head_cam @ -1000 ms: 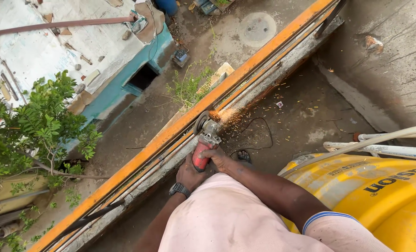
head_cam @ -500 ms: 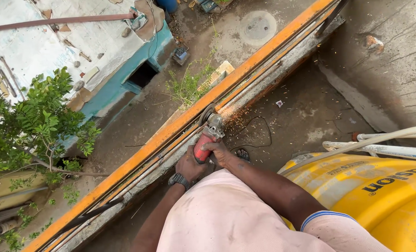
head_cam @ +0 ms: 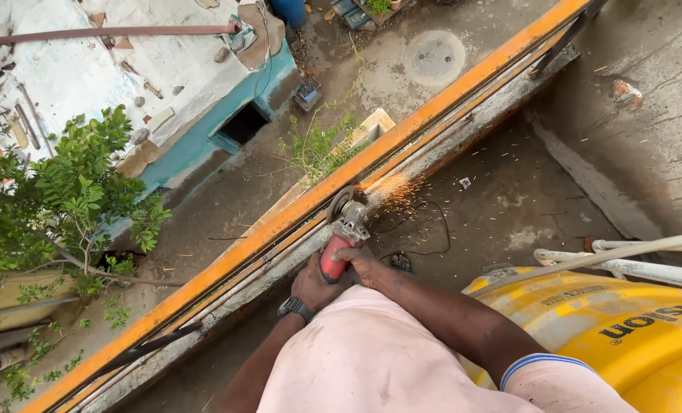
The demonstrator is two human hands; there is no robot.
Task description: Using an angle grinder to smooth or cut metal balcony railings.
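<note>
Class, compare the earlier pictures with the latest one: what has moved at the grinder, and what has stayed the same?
The angle grinder has crept slightly along the orange beam; sparks now spray right of its disc. Both hands, left hand and right hand, keep their grip on it. The yellow tank and white pipe stayed put.

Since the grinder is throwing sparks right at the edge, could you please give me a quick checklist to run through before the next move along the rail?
1. Both hands on the tool: ok. The left hand and right hand both grip the red grinder.
2. Disc on the work: ok. It meets the orange rail, with sparks flying to the right.
3. Hand protection: not ok. Both hands are bare; only a watch on the left wrist.
4. Cable clear of sparks: not ok. The black cable lies looped on the floor under the spray.
5. Eye protection: cannot tell.
</note>
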